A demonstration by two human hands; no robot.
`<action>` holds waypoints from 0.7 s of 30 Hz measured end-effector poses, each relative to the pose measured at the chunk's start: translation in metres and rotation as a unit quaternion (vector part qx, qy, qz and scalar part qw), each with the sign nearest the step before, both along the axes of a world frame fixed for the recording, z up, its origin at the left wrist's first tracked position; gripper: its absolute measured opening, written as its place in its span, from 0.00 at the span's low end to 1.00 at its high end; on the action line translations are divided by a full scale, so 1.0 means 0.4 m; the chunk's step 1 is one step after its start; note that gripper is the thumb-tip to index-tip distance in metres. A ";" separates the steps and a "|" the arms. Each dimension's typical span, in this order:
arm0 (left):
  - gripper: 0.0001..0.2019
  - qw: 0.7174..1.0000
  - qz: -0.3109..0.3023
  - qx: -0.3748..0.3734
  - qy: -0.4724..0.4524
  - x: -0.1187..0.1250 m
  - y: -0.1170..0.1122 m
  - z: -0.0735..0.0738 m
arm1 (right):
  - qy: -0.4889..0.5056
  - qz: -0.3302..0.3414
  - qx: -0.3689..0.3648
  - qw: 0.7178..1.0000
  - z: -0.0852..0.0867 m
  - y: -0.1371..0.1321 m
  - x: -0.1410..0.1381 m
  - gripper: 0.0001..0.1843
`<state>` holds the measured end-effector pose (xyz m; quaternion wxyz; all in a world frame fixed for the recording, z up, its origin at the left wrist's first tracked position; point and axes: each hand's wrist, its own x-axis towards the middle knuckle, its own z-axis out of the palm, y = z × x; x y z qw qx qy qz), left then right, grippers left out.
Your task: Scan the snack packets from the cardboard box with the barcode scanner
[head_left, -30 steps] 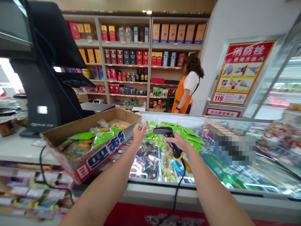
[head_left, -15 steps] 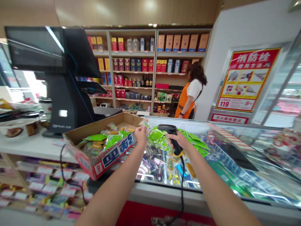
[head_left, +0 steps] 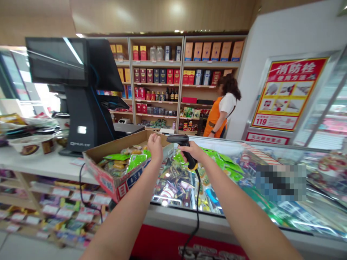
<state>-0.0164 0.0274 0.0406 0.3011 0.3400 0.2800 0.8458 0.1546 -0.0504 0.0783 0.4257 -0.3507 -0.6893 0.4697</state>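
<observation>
My left hand (head_left: 155, 148) is raised with its fingers apart and holds nothing. It is just above the far edge of an open cardboard box (head_left: 108, 182), which is full of snack packets, several in green wrappers (head_left: 137, 162). My right hand (head_left: 192, 152) grips a black handheld barcode scanner (head_left: 183, 146), its nose pointing left toward my left hand. A black coiled cable (head_left: 197, 202) hangs from the scanner over the front of a glass-topped display freezer (head_left: 176, 187).
The box rests on the freezer's corner, next to a white counter (head_left: 40, 164) with a black checkout terminal (head_left: 86, 104). Behind stand liquor-box shelves (head_left: 157, 86) and a co-worker in an orange apron (head_left: 218, 115). A red-and-yellow poster (head_left: 288, 94) hangs at right.
The small packet in my left hand in the earlier frames is no longer there, and that hand now shows open fingers. The scanner has swung left, and the view has tilted and shifted.
</observation>
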 end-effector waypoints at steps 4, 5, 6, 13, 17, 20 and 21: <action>0.05 0.961 -0.137 -0.077 0.227 0.091 -0.028 -0.056 | 0.036 -0.082 -0.023 0.996 -0.046 0.009 0.072 0.13; 0.04 0.930 -0.162 -0.104 0.312 0.117 -0.035 -0.070 | 0.052 -0.108 -0.028 0.992 -0.059 0.011 0.094 0.13; 0.03 0.896 -0.173 -0.128 0.388 0.144 -0.040 -0.084 | 0.071 -0.129 -0.037 0.988 -0.073 0.013 0.117 0.13; 0.13 0.761 -0.117 -0.209 0.603 0.291 -0.057 -0.169 | 0.186 -0.190 -0.027 0.963 -0.155 0.010 0.226 0.15; 0.13 0.737 -0.086 -0.225 0.632 0.307 -0.045 -0.203 | 0.202 -0.192 -0.037 0.960 -0.184 0.002 0.235 0.16; 0.10 0.762 -0.122 -0.216 0.598 0.290 -0.034 -0.208 | 0.189 -0.197 -0.033 0.961 -0.192 -0.003 0.233 0.15; 0.10 0.772 -0.152 -0.221 0.577 0.280 -0.031 -0.206 | 0.182 -0.197 -0.028 0.963 -0.193 -0.004 0.233 0.15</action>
